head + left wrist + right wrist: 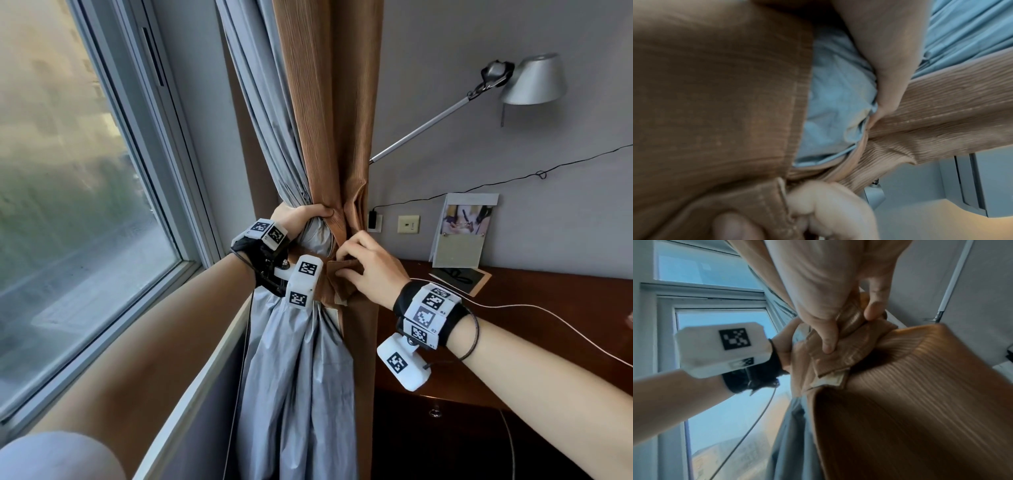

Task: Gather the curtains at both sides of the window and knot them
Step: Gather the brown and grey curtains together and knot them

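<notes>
Brown ribbed curtain (329, 102) and grey lining (298, 370) hang vertically right of the window (85, 171), long axis top to bottom, cinched mid-height. Left hand (296, 219), forearm angled up from lower left, fingers curled round the gathered bundle at the pinch. Right hand (370, 270), arm from lower right, pinches a folded brown fabric end (840, 356) just beside it.

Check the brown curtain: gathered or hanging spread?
Gathered. The brown curtain is bunched with its grey lining where the left hand grips it; the right hand pinches a fold.
</notes>
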`<act>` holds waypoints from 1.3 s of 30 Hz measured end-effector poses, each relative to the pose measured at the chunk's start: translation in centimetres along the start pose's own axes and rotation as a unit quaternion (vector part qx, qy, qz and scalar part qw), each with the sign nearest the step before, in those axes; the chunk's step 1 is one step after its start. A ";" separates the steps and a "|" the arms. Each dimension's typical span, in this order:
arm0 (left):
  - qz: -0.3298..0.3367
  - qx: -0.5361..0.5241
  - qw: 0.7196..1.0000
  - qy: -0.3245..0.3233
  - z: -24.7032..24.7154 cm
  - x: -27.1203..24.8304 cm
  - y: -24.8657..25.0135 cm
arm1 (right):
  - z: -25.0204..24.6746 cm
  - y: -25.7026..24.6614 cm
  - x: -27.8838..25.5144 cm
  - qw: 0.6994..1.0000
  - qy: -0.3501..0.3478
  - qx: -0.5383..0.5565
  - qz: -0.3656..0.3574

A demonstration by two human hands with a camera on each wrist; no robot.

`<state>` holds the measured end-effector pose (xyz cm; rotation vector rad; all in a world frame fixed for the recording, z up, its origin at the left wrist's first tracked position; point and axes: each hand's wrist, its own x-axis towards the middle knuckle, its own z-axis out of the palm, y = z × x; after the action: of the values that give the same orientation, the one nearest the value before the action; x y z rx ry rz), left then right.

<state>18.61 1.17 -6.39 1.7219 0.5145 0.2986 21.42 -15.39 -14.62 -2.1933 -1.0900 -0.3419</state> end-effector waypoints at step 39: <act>0.060 0.105 0.985 -0.124 -3.7 -0.7 -9.5 | 4.0 1.6 4.2 0.878 -0.146 0.421 0.176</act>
<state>14.59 5.42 -14.76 1.9658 0.2676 0.1149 25.06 -10.92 -16.31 -1.5963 -0.7442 0.5580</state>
